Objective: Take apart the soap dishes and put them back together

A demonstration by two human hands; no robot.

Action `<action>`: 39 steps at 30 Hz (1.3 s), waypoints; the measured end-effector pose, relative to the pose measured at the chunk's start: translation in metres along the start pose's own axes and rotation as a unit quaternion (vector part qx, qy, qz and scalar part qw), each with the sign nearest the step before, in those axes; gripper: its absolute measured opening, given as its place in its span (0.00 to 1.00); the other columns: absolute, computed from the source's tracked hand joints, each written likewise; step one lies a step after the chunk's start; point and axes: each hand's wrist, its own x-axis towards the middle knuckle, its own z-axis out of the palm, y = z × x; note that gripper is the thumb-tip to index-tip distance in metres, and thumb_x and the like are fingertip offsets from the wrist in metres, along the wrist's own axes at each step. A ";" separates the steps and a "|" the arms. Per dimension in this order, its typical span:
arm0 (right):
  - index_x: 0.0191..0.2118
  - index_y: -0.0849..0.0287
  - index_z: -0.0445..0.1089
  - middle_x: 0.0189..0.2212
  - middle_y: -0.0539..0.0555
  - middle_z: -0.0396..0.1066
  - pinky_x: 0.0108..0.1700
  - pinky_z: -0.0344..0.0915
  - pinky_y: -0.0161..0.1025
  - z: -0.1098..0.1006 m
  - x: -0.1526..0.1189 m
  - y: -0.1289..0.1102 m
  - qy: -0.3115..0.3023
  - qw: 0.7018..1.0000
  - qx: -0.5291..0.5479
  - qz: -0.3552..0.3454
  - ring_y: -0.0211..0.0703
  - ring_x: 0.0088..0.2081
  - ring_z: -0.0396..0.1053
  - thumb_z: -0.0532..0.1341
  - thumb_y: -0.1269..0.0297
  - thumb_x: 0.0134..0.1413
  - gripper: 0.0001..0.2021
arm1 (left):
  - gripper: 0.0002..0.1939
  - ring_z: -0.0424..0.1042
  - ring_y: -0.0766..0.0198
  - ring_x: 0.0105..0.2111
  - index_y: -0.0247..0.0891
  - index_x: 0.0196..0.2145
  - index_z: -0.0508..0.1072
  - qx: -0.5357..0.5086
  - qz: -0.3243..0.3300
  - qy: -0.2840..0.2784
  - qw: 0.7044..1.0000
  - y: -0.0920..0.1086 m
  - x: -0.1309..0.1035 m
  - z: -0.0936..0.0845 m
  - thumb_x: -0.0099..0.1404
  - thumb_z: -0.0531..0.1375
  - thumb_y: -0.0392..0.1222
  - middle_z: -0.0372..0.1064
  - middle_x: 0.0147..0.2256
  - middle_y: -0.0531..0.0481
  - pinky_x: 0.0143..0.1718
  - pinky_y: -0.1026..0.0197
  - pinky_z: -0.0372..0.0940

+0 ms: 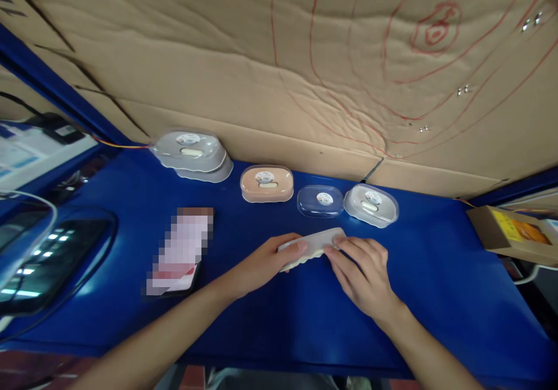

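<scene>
Thumb and fingers of our left hand clamp the left end of a whitish piece; the fingertips of our right hand pinch its right end, so that it sits tilted between our hands over the middle of the blue table, its wavy edge towards us. Beyond it, along the far side, we see a row; on the left a grey container rests on what looks like a lower container; next come a peach container, a clear lid with the blue showing through, and, just beside that, a pale container; we cannot tell what the covered ones hold. A cardboard wall bounds the far edge; a phone lies left of our left hand; blue tabletop stretches from our right hand to a cardboard box at the right edge, and from both hands to the near edge.
</scene>
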 end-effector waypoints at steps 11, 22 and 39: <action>0.43 0.55 0.77 0.38 0.49 0.83 0.50 0.63 0.47 -0.023 0.014 -0.024 -0.050 0.986 0.006 -0.160 0.43 0.43 0.75 0.56 0.73 0.71 0.12 | 0.23 0.75 0.53 0.47 0.41 0.52 0.76 0.157 0.061 0.051 0.984 0.002 0.005 -0.015 0.70 0.61 0.59 0.78 0.47 0.46 0.51 0.52 0.69; 0.46 0.56 0.77 0.35 0.50 0.76 0.48 0.70 0.43 -0.001 -0.006 -0.056 -0.143 0.966 0.042 -0.211 0.42 0.37 0.70 0.57 0.73 0.70 0.11 | 0.31 0.45 0.38 0.75 0.52 0.67 0.67 0.466 0.138 -0.015 0.874 -0.008 0.007 -0.018 0.69 0.65 0.56 0.42 0.77 0.39 0.70 0.31 0.48; 0.67 0.51 0.65 0.67 0.59 0.68 0.68 0.59 0.63 0.019 0.003 0.022 -0.208 0.973 0.104 0.003 0.59 0.70 0.62 0.61 0.61 0.71 0.22 | 0.53 0.55 0.37 0.72 0.52 0.72 0.52 0.421 0.108 0.120 0.893 -0.067 -0.099 0.004 0.56 0.74 0.41 0.61 0.70 0.41 0.73 0.27 0.39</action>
